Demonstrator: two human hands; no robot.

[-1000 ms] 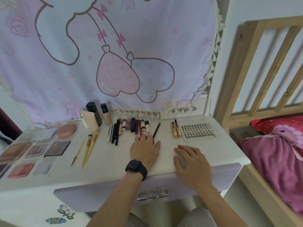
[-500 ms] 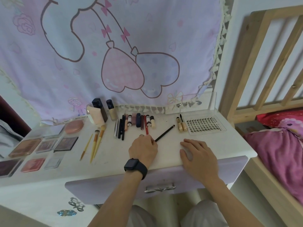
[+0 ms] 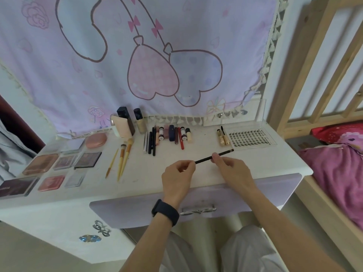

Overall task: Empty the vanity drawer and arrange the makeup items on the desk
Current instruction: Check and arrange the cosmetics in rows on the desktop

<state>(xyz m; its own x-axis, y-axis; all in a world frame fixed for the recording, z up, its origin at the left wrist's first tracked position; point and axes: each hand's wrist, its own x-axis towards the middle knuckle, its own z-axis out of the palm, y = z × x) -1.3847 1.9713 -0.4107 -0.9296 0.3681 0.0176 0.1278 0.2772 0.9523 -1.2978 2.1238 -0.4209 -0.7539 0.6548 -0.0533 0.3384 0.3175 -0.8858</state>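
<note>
Black pencil [image 3: 204, 159] now above desk [image 3: 271, 165], between left fingers [image 3: 189, 164] and right fingers [image 3: 216, 157]

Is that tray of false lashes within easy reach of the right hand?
Probably yes: only bare desk lies between the right hand and the lash tray, though it is busy pinching the black pencil with the left hand.

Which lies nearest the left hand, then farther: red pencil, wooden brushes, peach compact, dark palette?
From the left hand, pinching a black pencil:
1. Red pencil, just behind it.
2. Wooden brushes, to its left.
3. Peach compact, back left.
4. Dark palette, far left edge.
</note>
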